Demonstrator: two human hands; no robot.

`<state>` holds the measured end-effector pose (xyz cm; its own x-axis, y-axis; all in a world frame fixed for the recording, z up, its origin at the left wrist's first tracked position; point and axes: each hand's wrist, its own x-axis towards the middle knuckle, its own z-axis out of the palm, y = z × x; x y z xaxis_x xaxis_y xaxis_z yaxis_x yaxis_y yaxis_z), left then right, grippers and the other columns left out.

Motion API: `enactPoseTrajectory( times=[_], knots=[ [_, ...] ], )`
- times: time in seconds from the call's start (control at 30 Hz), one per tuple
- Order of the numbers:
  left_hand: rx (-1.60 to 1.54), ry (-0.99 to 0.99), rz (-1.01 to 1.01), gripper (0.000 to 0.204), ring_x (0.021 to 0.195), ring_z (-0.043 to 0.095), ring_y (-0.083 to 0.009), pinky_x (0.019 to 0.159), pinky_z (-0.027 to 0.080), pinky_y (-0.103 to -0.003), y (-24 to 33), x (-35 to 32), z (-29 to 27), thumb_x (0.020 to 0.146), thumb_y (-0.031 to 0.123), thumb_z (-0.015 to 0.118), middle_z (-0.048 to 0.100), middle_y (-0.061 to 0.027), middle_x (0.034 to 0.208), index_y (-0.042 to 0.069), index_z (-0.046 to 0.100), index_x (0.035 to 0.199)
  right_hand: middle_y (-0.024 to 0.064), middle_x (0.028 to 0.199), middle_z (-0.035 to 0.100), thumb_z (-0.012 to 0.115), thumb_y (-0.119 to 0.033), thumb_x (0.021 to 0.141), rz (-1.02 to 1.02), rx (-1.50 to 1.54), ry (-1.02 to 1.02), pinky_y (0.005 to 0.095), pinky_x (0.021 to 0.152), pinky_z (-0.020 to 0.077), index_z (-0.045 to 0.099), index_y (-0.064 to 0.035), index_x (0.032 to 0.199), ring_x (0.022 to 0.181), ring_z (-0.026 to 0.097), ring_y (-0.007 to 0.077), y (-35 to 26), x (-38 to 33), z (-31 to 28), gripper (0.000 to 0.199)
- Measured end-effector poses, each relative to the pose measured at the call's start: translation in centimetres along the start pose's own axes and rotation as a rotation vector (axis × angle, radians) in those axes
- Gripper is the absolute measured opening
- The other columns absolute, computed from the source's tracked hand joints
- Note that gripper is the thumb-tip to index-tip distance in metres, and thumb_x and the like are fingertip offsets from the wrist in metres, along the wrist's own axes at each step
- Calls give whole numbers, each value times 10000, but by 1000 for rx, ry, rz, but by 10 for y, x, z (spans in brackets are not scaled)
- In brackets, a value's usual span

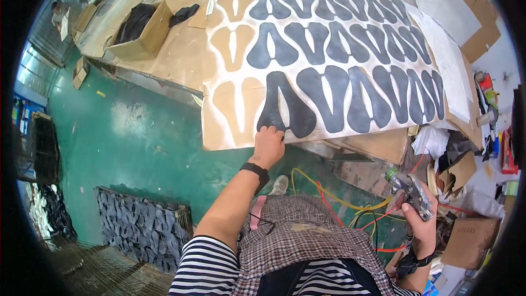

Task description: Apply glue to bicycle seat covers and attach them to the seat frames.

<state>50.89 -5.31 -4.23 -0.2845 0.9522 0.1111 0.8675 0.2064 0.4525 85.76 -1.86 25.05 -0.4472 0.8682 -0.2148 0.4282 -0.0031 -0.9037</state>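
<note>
Several black shoe-upper pieces lie in three rows on a cardboard sheet [215, 138] with white overspray around them. My left hand [268, 147] has its fingers closed at the lower left tip of the nearest-row black shoe-upper piece [299, 116], by the sheet's near edge. The piece still lies flat. Bare brown shapes [232, 98] edged in white show in the leftmost column. At the right, away from the sheet, my right hand [424, 225] is wrapped round a metal spray gun [418, 201] with a green part on its end.
A cardboard box [143, 44] of black material stands at the back left of the table. Yellow and red hoses [350, 206] hang beside my right hand. A rack of dark pieces [142, 225] stands lower left on the green floor [131, 148]. Boxes and clutter crowd the right.
</note>
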Motion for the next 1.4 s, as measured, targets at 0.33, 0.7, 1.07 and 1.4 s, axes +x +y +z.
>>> enactPoseTrajectory(
  times=[0.33, 0.7, 1.07, 1.4],
  knots=[
    [-3, 3, -15, 220, 905, 551, -339, 780, 478, -451, 1, -2, 8, 738, 134, 656, 598, -123, 900, 95, 687, 952, 77, 912, 652, 702, -106, 809, 44, -82, -72, 290, 729, 513, 539, 19, 1249, 802, 643, 147, 13, -10, -14, 486],
    [-34, -64, -53, 277, 912, 562, -346, 818, 485, -452, 0, -9, 6, 752, 143, 661, 610, -138, 930, 83, 659, 1022, 81, 889, 651, 730, -217, 825, 24, -2, -56, 292, 715, 516, 528, 26, 1268, 751, 635, 146, 5, 1, -2, 544],
    [-1178, -341, -57, 100, 743, 577, -122, 675, 468, -276, 77, -10, -131, 846, 119, 677, 623, -38, 795, 24, 644, 846, 90, 887, 644, 724, -197, 817, 31, 92, 9, 306, 718, 531, 508, 40, 1289, 802, 631, 160, 11, 1, 7, 571],
    [-1882, -697, 1294, 158, 667, 530, -240, 539, 406, -364, 141, -37, -287, 969, 136, 561, 532, -69, 815, 55, 685, 1025, 89, 955, 661, 710, -76, 803, 37, -29, -151, 295, 746, 518, 554, 46, 1229, 823, 652, 145, 14, -20, -3, 469]
  ],
)
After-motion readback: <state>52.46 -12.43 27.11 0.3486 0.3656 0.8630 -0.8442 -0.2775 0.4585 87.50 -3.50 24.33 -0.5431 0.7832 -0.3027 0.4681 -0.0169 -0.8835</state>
